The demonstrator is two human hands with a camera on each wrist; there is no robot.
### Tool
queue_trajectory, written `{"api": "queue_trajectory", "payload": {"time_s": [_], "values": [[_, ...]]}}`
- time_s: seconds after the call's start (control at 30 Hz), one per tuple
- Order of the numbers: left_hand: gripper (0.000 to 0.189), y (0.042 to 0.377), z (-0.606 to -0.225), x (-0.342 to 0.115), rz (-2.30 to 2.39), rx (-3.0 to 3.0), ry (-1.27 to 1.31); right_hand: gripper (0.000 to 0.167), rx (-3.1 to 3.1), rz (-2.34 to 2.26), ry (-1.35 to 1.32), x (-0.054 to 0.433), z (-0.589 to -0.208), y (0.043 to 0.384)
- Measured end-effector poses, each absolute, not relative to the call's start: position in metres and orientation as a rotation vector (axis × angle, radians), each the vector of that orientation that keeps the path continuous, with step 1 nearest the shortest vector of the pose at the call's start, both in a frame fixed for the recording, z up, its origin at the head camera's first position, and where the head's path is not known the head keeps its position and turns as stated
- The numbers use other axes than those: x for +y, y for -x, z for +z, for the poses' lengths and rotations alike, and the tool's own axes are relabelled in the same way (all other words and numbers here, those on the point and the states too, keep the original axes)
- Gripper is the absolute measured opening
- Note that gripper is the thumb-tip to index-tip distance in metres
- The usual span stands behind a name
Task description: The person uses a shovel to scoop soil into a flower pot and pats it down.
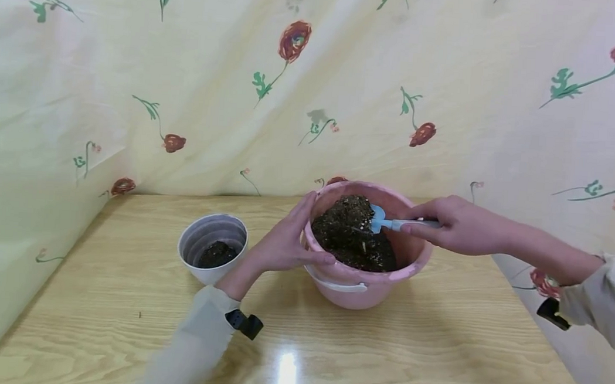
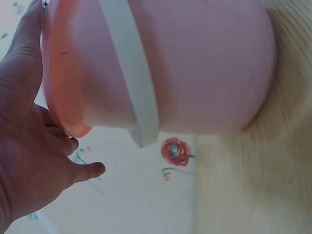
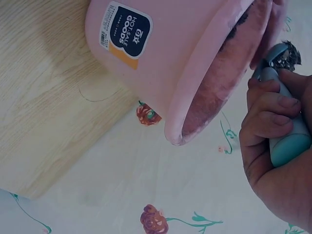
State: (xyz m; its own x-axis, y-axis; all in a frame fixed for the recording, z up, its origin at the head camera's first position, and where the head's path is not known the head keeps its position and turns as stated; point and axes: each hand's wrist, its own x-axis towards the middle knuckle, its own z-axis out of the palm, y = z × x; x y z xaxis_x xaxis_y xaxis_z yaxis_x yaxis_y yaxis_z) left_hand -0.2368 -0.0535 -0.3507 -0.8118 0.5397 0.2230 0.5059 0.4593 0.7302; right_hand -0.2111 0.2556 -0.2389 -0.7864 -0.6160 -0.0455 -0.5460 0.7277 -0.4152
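A pink bucket (image 1: 351, 291) with a white handle (image 2: 134, 68) stands on the wooden table, dark soil (image 1: 336, 235) inside it. My left hand (image 1: 283, 237) grips its rim at the left, thumb on the front edge; in the left wrist view the little finger sticks out. My right hand (image 1: 459, 225) holds a small blue trowel (image 1: 378, 218) by its pale handle, over the bucket. Soil is heaped at the trowel's blade, which it partly hides. In the right wrist view, my fingers wrap the trowel's handle (image 3: 292, 144), and dark soil (image 3: 287, 57) shows on the blade.
Left of the bucket stands a grey-white pot (image 1: 185, 246) with a little soil (image 1: 218, 254) at its bottom. Flowered cloth (image 1: 214, 80) hangs behind the wooden table (image 1: 94, 308) and at both sides. A label (image 3: 127, 31) is stuck on the bucket.
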Motion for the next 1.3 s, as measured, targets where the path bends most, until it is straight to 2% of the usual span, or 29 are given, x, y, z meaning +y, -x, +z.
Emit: {"api": "queue_trajectory", "payload": {"time_s": [0.57,0.9,1.3], "values": [[0.121,0.221,-0.305,-0.117,0.925,2.775,-1.004,0.025,2.784,-0.562,0.985,0.248,-0.231,0.199],[0.120,0.217,-0.301,-0.141,0.810,2.839,-1.025,0.019,2.781,-0.539,1.145,0.238,-0.224,0.200],[0.123,0.218,-0.308,-0.169,0.713,2.894,-1.066,0.024,2.694,-0.513,1.229,0.202,-0.224,0.214]]}}
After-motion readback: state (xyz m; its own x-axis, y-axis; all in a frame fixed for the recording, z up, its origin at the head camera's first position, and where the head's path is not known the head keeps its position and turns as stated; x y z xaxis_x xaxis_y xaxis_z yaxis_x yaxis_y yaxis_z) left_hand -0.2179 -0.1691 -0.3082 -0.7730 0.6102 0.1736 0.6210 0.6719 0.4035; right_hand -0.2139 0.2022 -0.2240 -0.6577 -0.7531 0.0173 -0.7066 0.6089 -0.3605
